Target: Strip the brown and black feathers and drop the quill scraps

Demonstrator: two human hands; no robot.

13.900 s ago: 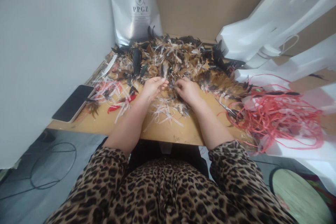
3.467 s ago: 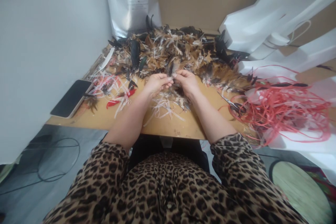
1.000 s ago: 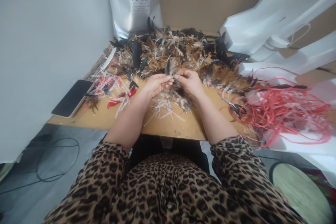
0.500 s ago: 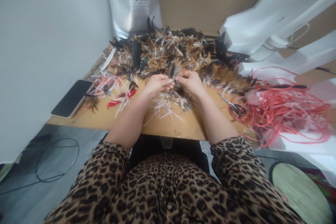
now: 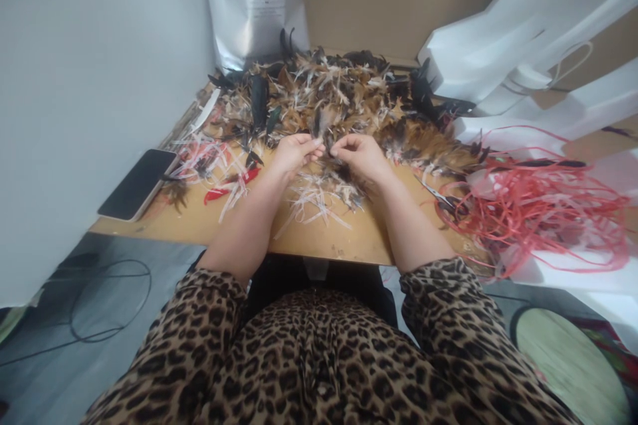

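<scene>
My left hand (image 5: 299, 151) pinches the base of a small feather bunch (image 5: 321, 122), dark and greyish-brown, that points up from the fingertips. Just to its right, my right hand (image 5: 359, 151) has thumb and forefinger pressed together; whatever lies between them is too small to make out. A narrow gap parts the two hands. Behind them spreads a large heap of brown and black feathers (image 5: 343, 89). Below the hands, a tangle of pale ribbon strips (image 5: 319, 202) lies on the wooden table (image 5: 189, 229).
A phone (image 5: 138, 184) lies at the left edge. Red and white strips (image 5: 207, 163) are beside it. Scissors (image 5: 438, 195) and a red string pile (image 5: 543, 212) lie right. A silver bag (image 5: 256, 26) stands behind, with white sheets (image 5: 493, 33) at the back right.
My left hand has moved slightly left with the feather bunch. The hands, nearly touching before, are now a little apart.
</scene>
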